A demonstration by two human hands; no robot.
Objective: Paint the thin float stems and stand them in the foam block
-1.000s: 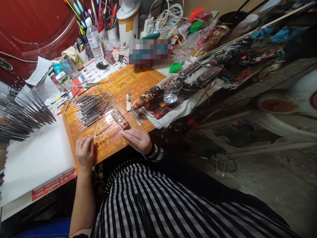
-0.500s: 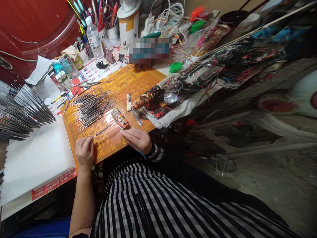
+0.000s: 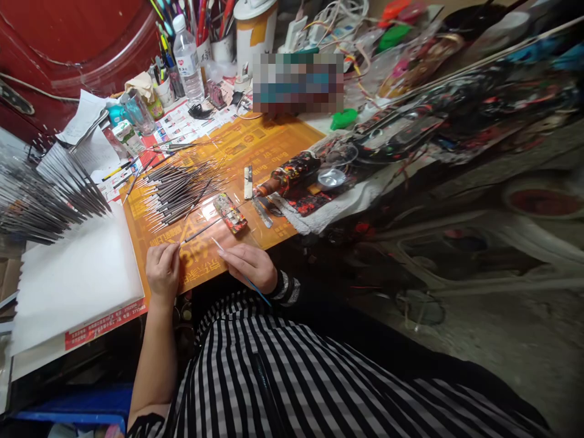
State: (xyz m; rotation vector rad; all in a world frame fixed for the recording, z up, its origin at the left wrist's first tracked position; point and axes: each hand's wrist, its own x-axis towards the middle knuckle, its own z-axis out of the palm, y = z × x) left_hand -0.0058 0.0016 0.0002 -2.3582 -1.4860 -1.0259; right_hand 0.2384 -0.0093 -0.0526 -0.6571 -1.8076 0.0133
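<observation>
Near the table's front edge, my left hand [image 3: 163, 267] pinches the end of a thin dark stick [image 3: 197, 233], which points right and away toward a paint-spattered block [image 3: 230, 213]. My right hand [image 3: 250, 266] is closed on a thin blue-handled tool [image 3: 258, 292]. A slender pale tip extends past those fingertips, close to the stick; whether they touch I cannot tell. The block lies on the orange table cover [image 3: 274, 137], just beyond my right hand. Farther left lies a pile of similar dark sticks [image 3: 177, 188].
Many dark sticks [image 3: 59, 201] stand in a white foam slab [image 3: 77, 280] at left. A paint-crusted cylinder [image 3: 296, 169], a small metal dish [image 3: 331, 177] and a white cloth [image 3: 337, 213] lie to the right. A water bottle [image 3: 187, 64] stands at the back.
The view has shifted, so the table sits farther right in it. The pale tip has moved left, away from the block. Both hands keep their grips.
</observation>
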